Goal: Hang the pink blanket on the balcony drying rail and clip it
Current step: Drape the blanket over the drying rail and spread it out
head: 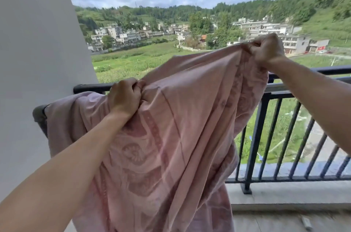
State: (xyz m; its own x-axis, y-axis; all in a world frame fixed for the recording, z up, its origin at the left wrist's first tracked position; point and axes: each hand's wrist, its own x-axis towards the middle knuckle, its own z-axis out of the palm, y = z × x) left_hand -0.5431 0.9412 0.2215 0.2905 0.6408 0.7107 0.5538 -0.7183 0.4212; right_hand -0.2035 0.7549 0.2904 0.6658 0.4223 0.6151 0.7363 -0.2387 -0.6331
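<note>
A pink blanket (176, 127) with a darker woven pattern hangs in front of me, spread between both hands. My left hand (125, 96) grips a bunched fold of it at the height of the balcony rail (303, 70). My right hand (266, 49) holds the upper edge raised above the rail. The blanket's left part lies draped over a dark rail end (39, 113) near the wall. Its lower part falls to the floor level and hides the railing behind it. No clip is in sight.
A white wall (38, 41) stands at the left. Black vertical railing bars (275, 136) run to the right above a concrete ledge (294, 193). A small pale object (306, 223) lies on the floor at lower right. Beyond are fields and houses.
</note>
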